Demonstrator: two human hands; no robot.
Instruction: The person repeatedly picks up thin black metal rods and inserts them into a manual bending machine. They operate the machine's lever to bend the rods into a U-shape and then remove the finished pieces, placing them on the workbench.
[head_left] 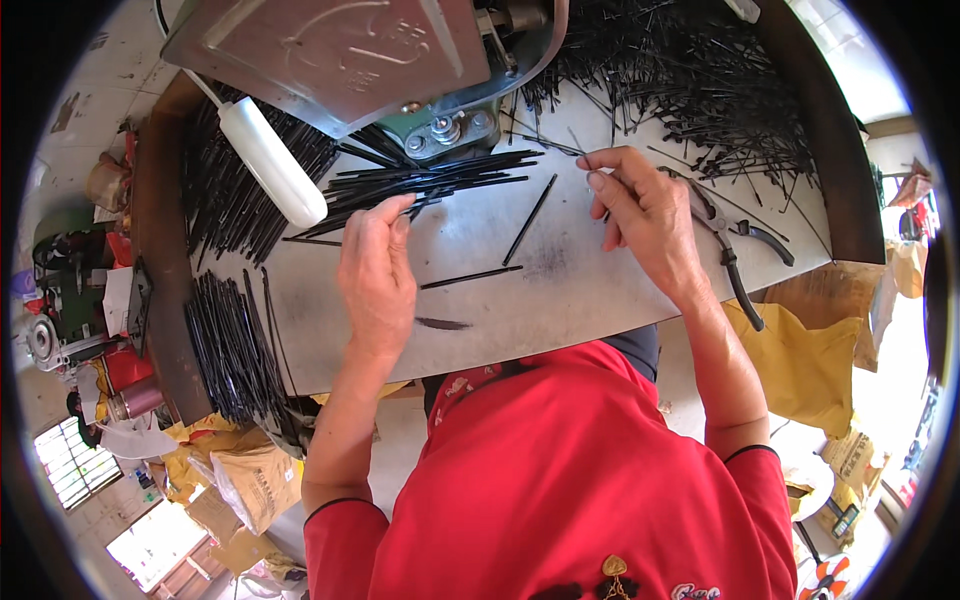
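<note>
My left hand [378, 265] is closed, its fingertips at the near edge of a loose bundle of black rods [450, 180]. What it pinches, if anything, is hidden by the fingers. My right hand [645, 205] has its thumb and forefinger drawn together at the end of a thin black rod [545, 142], beside a tangled heap of thin black pieces [690, 85]. Between my hands, one black rod [530, 220] lies slanted on the metal tabletop [580, 285], and another rod [472, 277] lies nearer to me.
A machine with a brown metal housing [340, 50] and green base stands at the far middle. A white cylindrical lamp or handle [272, 162] hangs on its left. Black rods are stacked at left [230, 345]. Pliers [725, 235] with dark handles lie right. Raised brown edges border the table.
</note>
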